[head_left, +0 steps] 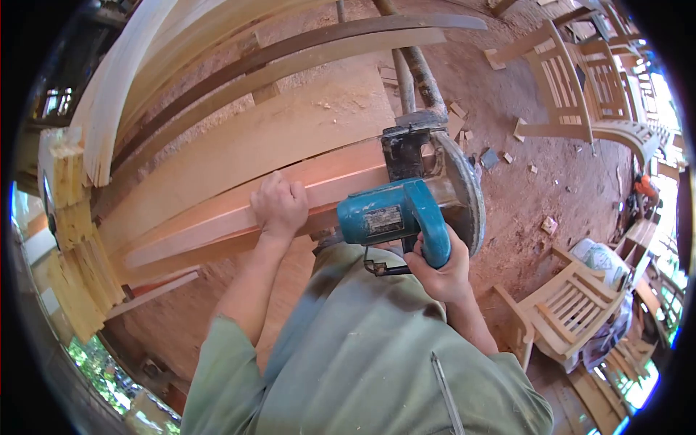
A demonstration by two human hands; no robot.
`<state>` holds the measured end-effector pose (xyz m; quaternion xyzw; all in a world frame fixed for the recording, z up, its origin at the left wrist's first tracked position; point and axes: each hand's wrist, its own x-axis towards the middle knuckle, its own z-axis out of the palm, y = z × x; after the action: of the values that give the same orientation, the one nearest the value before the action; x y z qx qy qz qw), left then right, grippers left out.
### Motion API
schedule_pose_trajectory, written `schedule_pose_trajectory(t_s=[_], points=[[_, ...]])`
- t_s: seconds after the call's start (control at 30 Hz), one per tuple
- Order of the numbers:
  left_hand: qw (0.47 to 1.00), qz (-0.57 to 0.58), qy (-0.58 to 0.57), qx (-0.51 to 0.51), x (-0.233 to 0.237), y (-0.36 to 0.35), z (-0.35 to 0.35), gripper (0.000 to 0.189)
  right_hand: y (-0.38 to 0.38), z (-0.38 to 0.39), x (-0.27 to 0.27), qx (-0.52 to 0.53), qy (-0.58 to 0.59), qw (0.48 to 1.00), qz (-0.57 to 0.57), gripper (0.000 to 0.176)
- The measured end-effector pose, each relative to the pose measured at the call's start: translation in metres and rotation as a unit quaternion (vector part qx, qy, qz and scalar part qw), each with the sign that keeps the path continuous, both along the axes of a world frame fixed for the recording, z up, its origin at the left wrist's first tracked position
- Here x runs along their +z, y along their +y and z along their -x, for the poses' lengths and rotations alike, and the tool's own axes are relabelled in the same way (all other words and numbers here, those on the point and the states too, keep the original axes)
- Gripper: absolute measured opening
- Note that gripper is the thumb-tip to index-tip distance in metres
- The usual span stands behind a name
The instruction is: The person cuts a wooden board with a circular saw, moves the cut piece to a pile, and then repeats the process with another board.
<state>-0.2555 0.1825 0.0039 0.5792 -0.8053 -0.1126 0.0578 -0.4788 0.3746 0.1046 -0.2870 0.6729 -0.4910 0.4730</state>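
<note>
My right hand (444,267) is wrapped round the rear handle of a teal circular saw (375,217), right of centre. The saw's round metal guard (471,199) faces right, and its black base plate (400,156) sits over the end of a long wooden beam (341,185). Fingers closed, my left hand (280,204) grips that beam to the left of the saw. The beam runs leftward across a wide wooden board (268,134). Whether the blade touches the wood is hidden by the guard and motor.
Long planks (290,54) lie beyond the board, and stacked timber (80,217) stands at left. A slatted wooden chair (565,312) is at lower right, with more chair frames (558,80) at upper right. Offcuts (489,158) litter the dirt floor. A metal pole (420,76) stands behind the saw.
</note>
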Motion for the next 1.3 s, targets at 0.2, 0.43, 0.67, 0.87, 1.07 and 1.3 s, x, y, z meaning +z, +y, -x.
schedule_pose_trajectory(t_s=[0.2, 0.43, 0.67, 0.87, 1.07, 1.3], points=[[1.0, 0.007, 0.021, 0.02, 0.009, 0.003, 0.006, 0.023, 0.001, 0.002, 0.004, -0.004, -0.008, 1.0, -0.018, 0.03], [0.999, -0.039, -0.011, 0.009, 0.01, 0.001, 0.004, 0.024, -0.001, 0.002, 0.008, -0.005, -0.01, 0.999, -0.038, 0.031], [1.0, -0.004, -0.002, -0.012, 0.008, 0.002, 0.004, 0.026, 0.0, 0.004, 0.006, -0.011, -0.016, 0.999, -0.026, 0.032], [1.0, -0.002, -0.003, -0.009, 0.009, 0.003, 0.005, 0.025, -0.005, 0.004, 0.008, -0.007, -0.013, 1.0, -0.022, 0.032], [1.0, 0.002, 0.002, -0.016, 0.007, 0.003, 0.003, 0.025, -0.008, 0.003, 0.006, -0.018, -0.012, 0.999, -0.034, 0.031], [1.0, -0.018, 0.006, -0.002, 0.007, 0.003, 0.005, 0.025, -0.028, 0.011, 0.011, -0.022, -0.018, 0.999, -0.039, 0.03]])
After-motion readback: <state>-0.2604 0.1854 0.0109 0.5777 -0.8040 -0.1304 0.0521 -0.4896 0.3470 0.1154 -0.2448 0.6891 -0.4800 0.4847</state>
